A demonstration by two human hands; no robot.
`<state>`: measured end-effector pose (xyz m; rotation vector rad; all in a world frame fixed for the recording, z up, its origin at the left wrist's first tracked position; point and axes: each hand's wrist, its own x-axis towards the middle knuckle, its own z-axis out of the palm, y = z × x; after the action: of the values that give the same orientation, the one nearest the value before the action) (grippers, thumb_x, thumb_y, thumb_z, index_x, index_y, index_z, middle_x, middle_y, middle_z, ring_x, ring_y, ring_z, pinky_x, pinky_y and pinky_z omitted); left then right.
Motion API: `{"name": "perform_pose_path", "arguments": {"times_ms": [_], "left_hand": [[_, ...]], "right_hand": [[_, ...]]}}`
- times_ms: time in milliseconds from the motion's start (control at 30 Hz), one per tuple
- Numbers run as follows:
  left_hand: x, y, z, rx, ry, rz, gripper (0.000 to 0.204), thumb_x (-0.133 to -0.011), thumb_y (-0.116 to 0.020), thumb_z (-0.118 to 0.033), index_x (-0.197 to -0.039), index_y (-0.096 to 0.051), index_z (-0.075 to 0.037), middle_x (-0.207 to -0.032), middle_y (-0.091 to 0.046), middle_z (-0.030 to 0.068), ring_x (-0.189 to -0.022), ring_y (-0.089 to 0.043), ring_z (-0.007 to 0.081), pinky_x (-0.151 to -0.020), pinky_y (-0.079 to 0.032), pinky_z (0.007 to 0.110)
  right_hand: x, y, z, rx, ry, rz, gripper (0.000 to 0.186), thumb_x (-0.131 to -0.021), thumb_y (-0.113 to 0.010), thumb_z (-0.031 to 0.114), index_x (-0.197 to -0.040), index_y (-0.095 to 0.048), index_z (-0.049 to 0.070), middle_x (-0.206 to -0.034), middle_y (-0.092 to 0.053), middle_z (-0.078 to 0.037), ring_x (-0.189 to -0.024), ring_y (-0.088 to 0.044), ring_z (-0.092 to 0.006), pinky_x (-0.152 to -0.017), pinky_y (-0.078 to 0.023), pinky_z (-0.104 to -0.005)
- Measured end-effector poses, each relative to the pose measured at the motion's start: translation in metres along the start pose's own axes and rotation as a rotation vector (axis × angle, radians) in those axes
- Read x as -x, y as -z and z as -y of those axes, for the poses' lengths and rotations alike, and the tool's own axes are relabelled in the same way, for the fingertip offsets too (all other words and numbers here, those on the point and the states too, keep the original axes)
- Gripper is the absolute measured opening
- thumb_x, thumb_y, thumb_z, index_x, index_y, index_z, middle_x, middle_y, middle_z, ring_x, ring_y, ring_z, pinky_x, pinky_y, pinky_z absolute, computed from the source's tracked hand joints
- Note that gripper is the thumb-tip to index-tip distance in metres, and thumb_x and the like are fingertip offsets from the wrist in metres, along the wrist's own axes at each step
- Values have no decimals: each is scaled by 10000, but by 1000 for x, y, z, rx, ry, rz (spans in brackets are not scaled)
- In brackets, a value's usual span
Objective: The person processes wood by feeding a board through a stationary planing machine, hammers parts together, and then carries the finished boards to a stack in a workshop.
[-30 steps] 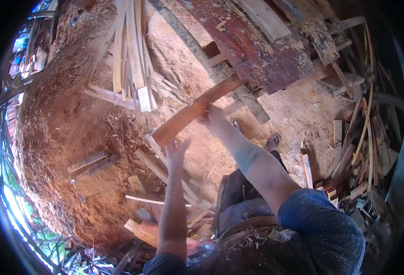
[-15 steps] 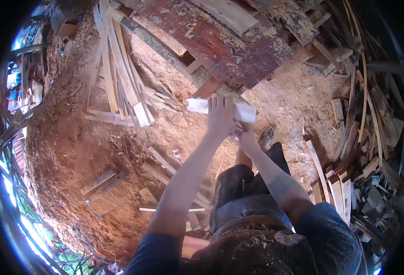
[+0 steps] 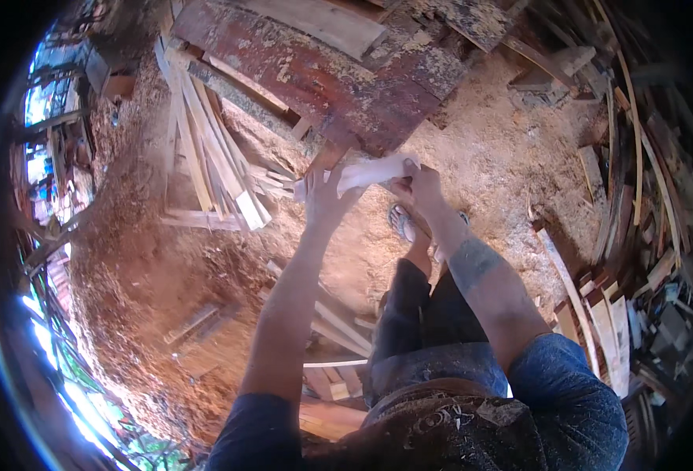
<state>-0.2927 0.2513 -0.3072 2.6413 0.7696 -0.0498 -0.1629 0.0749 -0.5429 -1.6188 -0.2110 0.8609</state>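
A long white bar-shaped piece is held between my two hands, just off the near corner of a reddish board; its material is hard to make out. My left hand is closed over its left part, fingers spread across the top. At the piece's right end, my right hand pinches with thumb and fingers. The piece lies nearly level across my view, its right end slightly farther away. A short brown wooden piece shows just beyond my left fingers.
The sawdust-covered reddish board spans the far side, with a plank on it. Narrow wooden strips are bundled at left. Sawdust covers the ground. Offcuts and long strips pile up at right. My sandalled foot is below my hands.
The white piece and both hands have shifted left. My hands are farther apart, the right one now at the piece's right end. My view has shifted and a foot has come into sight.
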Motion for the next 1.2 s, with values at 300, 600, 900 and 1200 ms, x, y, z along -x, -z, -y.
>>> {"name": "perform_pose_path", "arguments": {"times_ms": [300,600,900,1200], "left_hand": [[17,-19,54,-5,168,-238,829,-759,-842,-361,-1453,-477,-92,-1419,-437,204,-1356,-399,439,-1136,-326,565],[-5,-28,56,147,139,-236,712,-796,-795,-328,-1408,-537,-72,-1437,-458,190,-1309,-449,396,-1123,-344,513],[-10,-24,56,252,352,-294,782,-706,-850,-338,-1367,-564,-33,-1345,-531,121,-1276,-493,293,-1066,-373,459],[0,-40,68,213,307,-395,759,-728,-799,-374,-1361,-575,-19,-1370,-539,108,-1287,-486,281,-1093,-359,456]], "right_hand": [[-12,-28,165,-676,-609,196,202,-976,-546,-3,-1176,-576,4,-1058,-649,-103,-910,-640,-198,-839,-566,-360],[-23,30,198,-646,-571,234,376,-927,-603,138,-1262,-519,-12,-1197,-584,-164,-1152,-589,-292,-1053,-513,-449],[-39,-2,228,-182,-761,48,615,-926,-719,480,-1252,-496,9,-1173,-514,-154,-1100,-554,-311,-1019,-520,-469],[-53,-23,225,-303,-779,-60,439,-1049,-547,380,-1305,-525,24,-1246,-600,-160,-1101,-623,-324,-948,-539,-489]]}}
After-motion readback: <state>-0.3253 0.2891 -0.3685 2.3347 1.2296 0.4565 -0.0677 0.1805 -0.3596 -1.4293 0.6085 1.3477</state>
